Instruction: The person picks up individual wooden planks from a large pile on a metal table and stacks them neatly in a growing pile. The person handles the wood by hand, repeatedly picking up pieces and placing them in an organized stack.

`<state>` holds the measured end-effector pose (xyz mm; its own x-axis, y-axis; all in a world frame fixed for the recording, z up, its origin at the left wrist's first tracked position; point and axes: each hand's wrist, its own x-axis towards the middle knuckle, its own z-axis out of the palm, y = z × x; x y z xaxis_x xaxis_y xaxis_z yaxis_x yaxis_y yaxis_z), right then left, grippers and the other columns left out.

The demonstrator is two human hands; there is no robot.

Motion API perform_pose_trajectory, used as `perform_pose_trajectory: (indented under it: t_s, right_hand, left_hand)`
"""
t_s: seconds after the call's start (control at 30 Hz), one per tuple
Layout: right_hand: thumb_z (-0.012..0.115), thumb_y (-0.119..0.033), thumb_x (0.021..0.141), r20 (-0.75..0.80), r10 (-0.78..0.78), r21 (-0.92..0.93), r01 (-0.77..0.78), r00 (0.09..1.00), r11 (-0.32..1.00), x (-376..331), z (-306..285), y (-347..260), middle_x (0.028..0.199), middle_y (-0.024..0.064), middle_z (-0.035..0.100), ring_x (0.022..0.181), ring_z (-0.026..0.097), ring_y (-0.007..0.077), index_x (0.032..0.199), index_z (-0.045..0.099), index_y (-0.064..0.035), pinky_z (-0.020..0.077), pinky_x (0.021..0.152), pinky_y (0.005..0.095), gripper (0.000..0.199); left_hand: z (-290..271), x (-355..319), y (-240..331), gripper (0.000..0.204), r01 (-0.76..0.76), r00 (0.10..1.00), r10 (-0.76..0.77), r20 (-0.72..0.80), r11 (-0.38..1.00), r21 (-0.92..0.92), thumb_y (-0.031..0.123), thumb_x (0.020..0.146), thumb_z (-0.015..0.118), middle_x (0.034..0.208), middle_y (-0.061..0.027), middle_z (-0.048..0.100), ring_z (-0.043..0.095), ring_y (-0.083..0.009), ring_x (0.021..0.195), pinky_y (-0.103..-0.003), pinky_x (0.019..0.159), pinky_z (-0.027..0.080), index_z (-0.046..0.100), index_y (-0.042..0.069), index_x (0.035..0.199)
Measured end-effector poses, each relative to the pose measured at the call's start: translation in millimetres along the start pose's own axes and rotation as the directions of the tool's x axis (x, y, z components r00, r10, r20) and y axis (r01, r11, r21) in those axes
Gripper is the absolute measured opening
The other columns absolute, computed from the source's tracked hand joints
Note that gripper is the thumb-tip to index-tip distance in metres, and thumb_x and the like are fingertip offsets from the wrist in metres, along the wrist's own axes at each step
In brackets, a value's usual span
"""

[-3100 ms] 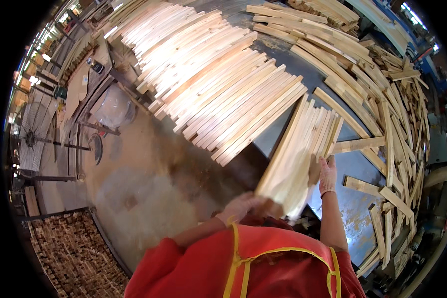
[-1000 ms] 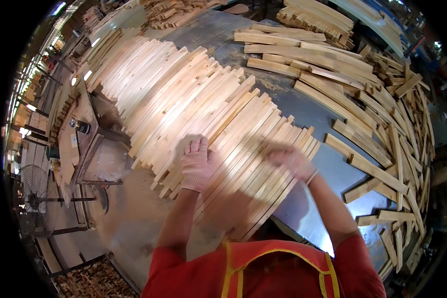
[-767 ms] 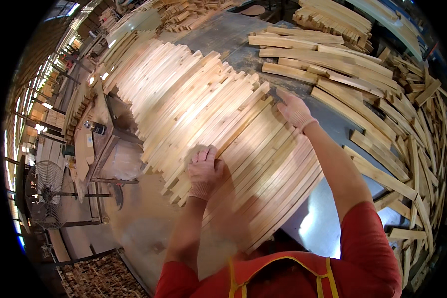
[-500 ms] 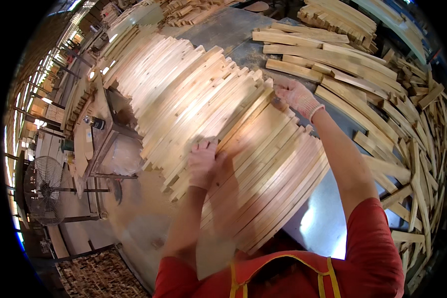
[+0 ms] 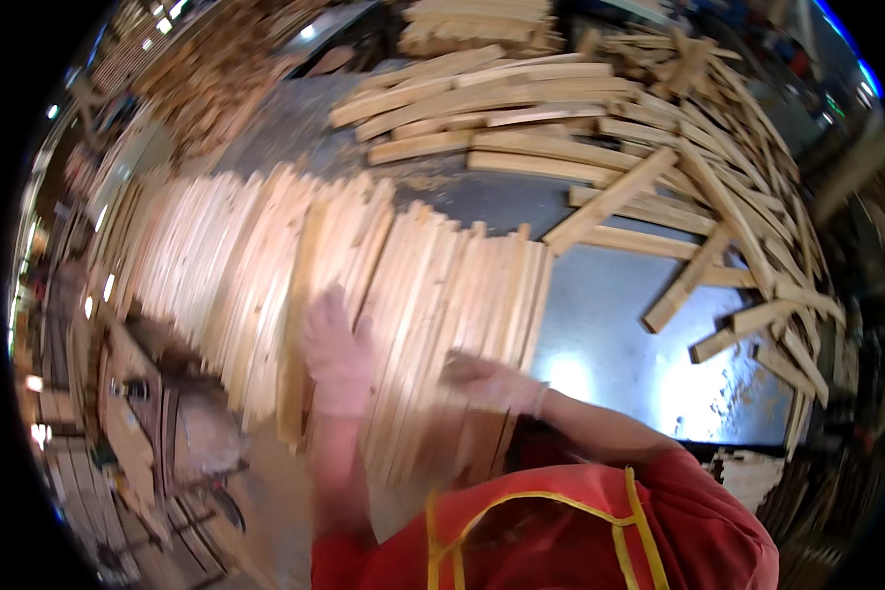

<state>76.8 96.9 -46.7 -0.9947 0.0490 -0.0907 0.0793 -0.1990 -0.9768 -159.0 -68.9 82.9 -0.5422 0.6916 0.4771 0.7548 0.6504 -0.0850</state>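
Note:
A row of narrow wooden strips (image 5: 418,305) lies side by side in front of me, their far ends uneven. My left hand (image 5: 339,359), in a pale work glove, rests over the middle of the row with its fingers stretched away from me. Just beside it runs a slightly darker, raised wooden strip (image 5: 293,383). My right hand (image 5: 497,383), also gloved, is over the near right part of the row. Motion smears its fingers, which point left, so their grip is unclear.
Loose wooden strips (image 5: 521,93) lie across the dark metal table (image 5: 600,324), with a tangled heap (image 5: 747,187) at the right. A neat wood stack (image 5: 477,25) stands at the back. At the left is a wooden stand (image 5: 138,423).
My view has turned right, showing more of the metal table. My right hand has come back from the strips' far ends toward me. My left hand has opened out flat.

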Motion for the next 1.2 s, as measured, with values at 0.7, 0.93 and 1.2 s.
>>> perform_pose_trajectory:
  t_s: [0.7,0.93,1.2]
  right_hand:
    - [0.076,-0.013,0.091,-0.935,0.338,0.354,0.220,0.106,0.909,37,-338,-71,0.072,0.0060,0.057,0.049,0.052,0.0199,0.103,0.057,-0.0067,0.0402,0.044,0.0365,0.024]
    - [0.076,-0.016,0.089,-0.844,0.238,0.413,0.299,0.481,0.860,-22,-361,-103,0.074,0.0078,0.064,0.055,0.058,0.0180,0.112,0.065,-0.0025,0.0435,0.049,0.0339,0.029]
    - [0.074,-0.035,0.093,-0.718,0.143,-0.039,-0.244,0.682,0.969,-153,-162,30,0.115,0.0222,0.075,0.106,0.071,0.0304,0.134,0.060,0.0041,0.0562,0.096,0.0451,0.058]
  left_hand:
    - [23,-87,236,0.048,-0.361,0.844,0.479,0.242,0.840,-0.405,0.019,0.079,0.064,0.124,-0.0168,0.058,0.054,-0.0384,0.123,-0.057,0.111,0.042,0.062,0.002,0.124]
    - [34,-105,231,0.051,-0.364,0.857,0.466,0.219,0.849,-0.382,0.020,0.082,0.064,0.129,-0.0172,0.058,0.053,-0.0411,0.129,-0.062,0.117,0.039,0.062,0.002,0.130]
    - [40,-109,226,0.061,-0.314,0.861,0.462,0.212,0.812,-0.493,0.029,0.083,0.072,0.141,-0.0202,0.059,0.050,-0.0447,0.138,-0.062,0.124,0.034,0.063,0.001,0.136]
